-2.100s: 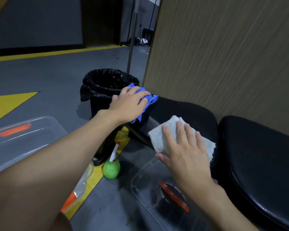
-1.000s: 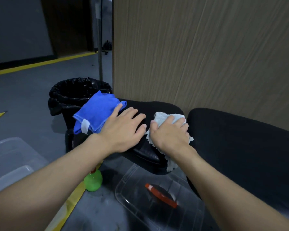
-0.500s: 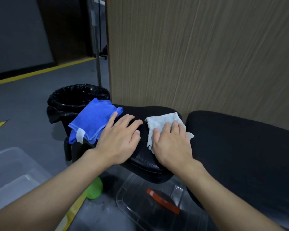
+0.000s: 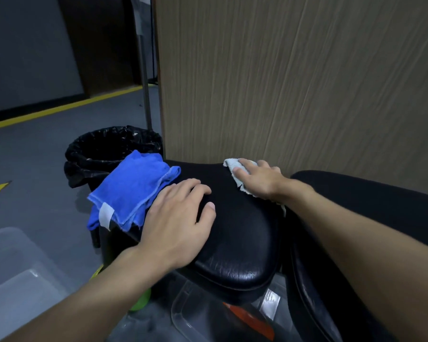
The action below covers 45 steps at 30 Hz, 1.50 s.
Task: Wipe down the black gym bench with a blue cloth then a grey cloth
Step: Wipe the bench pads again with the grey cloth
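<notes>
The black gym bench has a small seat pad (image 4: 237,233) in the middle and a longer pad (image 4: 371,213) to the right. A folded blue cloth (image 4: 131,191) with a white label lies on the seat pad's left end. My left hand (image 4: 178,220) rests flat on the pad, its outer edge touching the blue cloth. At the pad's far edge by the wall, my right hand (image 4: 260,178) presses flat on the grey cloth (image 4: 232,165), which shows around my fingers.
A wood-grain wall panel (image 4: 294,77) stands right behind the bench. A black bin with a liner (image 4: 109,149) sits to the left. Clear plastic boxes lie on the floor at lower left (image 4: 13,275) and under the bench (image 4: 208,317). A green bottle (image 4: 141,302) is partly hidden below my left arm.
My right hand has slid the grey cloth away from me, to the pad's far edge by the wall. My left hand and the blue cloth have stayed in place.
</notes>
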Motion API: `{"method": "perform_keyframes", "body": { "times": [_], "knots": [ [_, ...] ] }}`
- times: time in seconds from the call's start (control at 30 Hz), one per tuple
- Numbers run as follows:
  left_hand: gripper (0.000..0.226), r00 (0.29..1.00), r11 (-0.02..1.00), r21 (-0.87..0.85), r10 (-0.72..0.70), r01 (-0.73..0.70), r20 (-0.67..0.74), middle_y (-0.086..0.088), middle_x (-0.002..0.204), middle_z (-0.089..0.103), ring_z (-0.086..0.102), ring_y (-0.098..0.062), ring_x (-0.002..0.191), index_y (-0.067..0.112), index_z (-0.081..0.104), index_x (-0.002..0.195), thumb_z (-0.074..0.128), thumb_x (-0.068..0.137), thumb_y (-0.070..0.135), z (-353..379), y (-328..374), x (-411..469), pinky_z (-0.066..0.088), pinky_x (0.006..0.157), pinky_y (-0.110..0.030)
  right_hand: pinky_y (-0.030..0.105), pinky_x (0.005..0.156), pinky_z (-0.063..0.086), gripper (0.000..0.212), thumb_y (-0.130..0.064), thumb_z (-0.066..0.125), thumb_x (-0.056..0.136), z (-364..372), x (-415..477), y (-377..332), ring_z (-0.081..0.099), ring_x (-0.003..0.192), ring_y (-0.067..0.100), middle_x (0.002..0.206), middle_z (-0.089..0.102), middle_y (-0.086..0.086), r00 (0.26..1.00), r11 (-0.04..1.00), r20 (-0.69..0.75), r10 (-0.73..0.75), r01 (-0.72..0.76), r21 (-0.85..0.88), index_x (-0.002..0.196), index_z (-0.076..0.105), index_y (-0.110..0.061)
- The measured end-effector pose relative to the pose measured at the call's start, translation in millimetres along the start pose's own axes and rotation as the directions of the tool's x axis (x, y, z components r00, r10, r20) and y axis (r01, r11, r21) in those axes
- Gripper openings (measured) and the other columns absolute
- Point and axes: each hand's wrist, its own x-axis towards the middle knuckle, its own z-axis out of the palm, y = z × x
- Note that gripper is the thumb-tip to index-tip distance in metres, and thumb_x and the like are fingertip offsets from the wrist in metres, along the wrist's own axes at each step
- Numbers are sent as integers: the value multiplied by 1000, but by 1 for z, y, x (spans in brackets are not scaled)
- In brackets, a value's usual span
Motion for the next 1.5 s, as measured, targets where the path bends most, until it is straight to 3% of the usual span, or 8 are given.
{"method": "perform_keyframes", "body": {
  "times": [0.33,0.63,0.9,1.0,1.1,1.17,1.33,1.5],
  "knots": [
    [48,999,996,-89,-11,7,-42,21,133,46,33,4,125,31,55,119,23,88,49,-1,-2,-2,18,107,-17,51,109,20,55,-66,11,95,-7,42,-30,30,141,27,152,37,-5,963,944,125,-239,260,-203,148,20,-54],
    [23,996,983,-172,-72,61,-53,17,102,41,42,-4,97,29,38,99,30,84,45,-3,-2,-6,31,83,-21,49,110,26,58,-71,9,91,11,54,-69,39,140,19,151,44,-12,881,861,179,-438,468,-198,147,19,-58],
    [30,997,997,-29,-68,69,23,12,112,44,46,-11,103,24,49,115,41,87,34,-5,7,-2,33,92,-26,37,111,26,58,-50,9,98,12,16,-12,37,133,16,141,47,0,863,833,-16,-505,483,-268,141,39,-25],
    [33,993,995,-28,-90,92,78,5,117,46,48,-17,109,22,45,122,48,89,24,-12,20,1,35,98,-31,27,110,26,44,-32,21,105,10,-26,-2,43,122,-2,110,63,-7,795,804,-121,-595,587,-96,136,50,-25],
    [36,989,985,-131,-95,109,110,4,121,50,47,-18,115,21,43,125,48,90,19,-22,42,-1,32,105,-36,21,94,40,47,-36,25,106,1,-73,16,57,98,-6,84,70,-7,832,833,-265,-487,534,145,104,68,-16],
    [34,987,978,-182,-76,102,142,5,122,50,46,-17,114,22,43,127,44,93,18,-25,56,-4,31,106,-36,19,79,46,45,-42,25,106,-13,-102,27,64,86,5,89,68,-6,846,848,-370,-383,482,222,110,66,-24],
    [31,985,964,-261,0,46,174,3,121,54,49,-17,114,20,44,127,39,96,18,-21,82,-3,35,104,-39,5,104,18,39,-30,28,108,-61,-183,48,38,130,-6,134,55,-4,631,800,-619,-468,601,8,144,43,-36],
    [31,982,986,-166,12,19,186,5,116,56,50,-20,113,22,45,122,38,92,17,-1,95,0,31,104,-48,51,120,1,61,-58,9,98,-45,-224,66,8,152,19,162,24,-3,979,968,-76,-192,175,-180,151,31,-37]
  ]
}}
